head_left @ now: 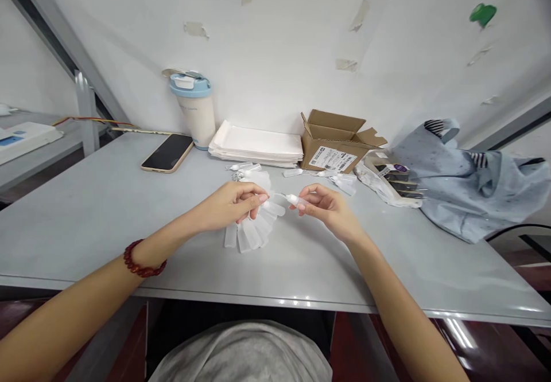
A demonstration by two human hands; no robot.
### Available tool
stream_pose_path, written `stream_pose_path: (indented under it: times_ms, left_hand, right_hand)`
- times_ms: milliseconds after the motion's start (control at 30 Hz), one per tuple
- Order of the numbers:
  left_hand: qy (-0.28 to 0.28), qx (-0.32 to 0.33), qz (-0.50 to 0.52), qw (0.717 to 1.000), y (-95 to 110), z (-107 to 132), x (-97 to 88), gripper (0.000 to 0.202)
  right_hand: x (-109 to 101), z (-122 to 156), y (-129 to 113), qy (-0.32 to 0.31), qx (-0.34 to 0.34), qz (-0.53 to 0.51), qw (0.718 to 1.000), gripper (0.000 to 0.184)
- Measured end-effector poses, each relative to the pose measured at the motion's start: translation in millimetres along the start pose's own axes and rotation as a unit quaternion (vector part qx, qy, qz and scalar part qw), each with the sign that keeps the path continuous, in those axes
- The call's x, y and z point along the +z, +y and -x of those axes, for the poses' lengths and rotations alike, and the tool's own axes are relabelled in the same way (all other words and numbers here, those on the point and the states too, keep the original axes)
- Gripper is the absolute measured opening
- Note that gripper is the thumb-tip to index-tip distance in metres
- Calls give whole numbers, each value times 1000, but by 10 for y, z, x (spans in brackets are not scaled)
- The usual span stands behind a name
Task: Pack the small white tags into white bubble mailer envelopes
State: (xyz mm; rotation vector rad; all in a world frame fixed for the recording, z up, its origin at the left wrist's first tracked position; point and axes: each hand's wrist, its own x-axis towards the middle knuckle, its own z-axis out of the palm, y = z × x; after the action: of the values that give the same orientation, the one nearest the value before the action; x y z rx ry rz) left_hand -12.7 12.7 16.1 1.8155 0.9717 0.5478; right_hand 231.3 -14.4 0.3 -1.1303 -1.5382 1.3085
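My left hand (235,203), with a red bead bracelet on its wrist, is closed around a fanned bunch of translucent white plastic strips (252,230) that hang from a ring just above the grey table (94,210). My right hand (325,204) pinches a single small white plastic piece (293,199) between thumb and fingertips, a little to the right of the bunch. The two hands are a few centimetres apart at the table's middle. More loose white pieces (340,182) lie behind them.
At the back stand a blue-lidded tumbler (196,109), a black phone (167,152), a stack of white sheets (258,144), an open cardboard box (333,141), a packet of dark items (394,181) and a pale blue cloth bag (469,187). The table's front edge runs just before my lap.
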Motion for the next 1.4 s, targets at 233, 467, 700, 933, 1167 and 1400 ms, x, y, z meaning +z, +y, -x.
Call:
stream_pose_path:
  times_ms: [233, 467, 700, 933, 1167, 1400]
  left_hand:
    - [6, 2, -13, 1000, 17, 30, -7, 29]
    - [-26, -3, -40, 999, 34, 32, -28, 30]
    - [-27, -14, -33, 999, 44, 37, -55, 30]
    - [-50, -4, -17, 999, 72, 52, -90, 32]
    - [-15, -4, 15, 1000, 59, 47, -36, 35]
    - [48, -34, 47, 997, 49, 24, 62, 33]
  right_hand:
    - [59, 8, 8, 2, -29, 6, 1000, 25]
    - [76, 14, 15, 23, -39, 2, 999, 25]
    - [77, 19, 0, 45, -37, -2, 998, 23]
    - [86, 32, -20, 36, -23, 9, 999, 24]
    - [102, 15, 32, 30, -35, 26, 999, 25]
    - [172, 49, 31, 26, -42, 42, 998, 26]
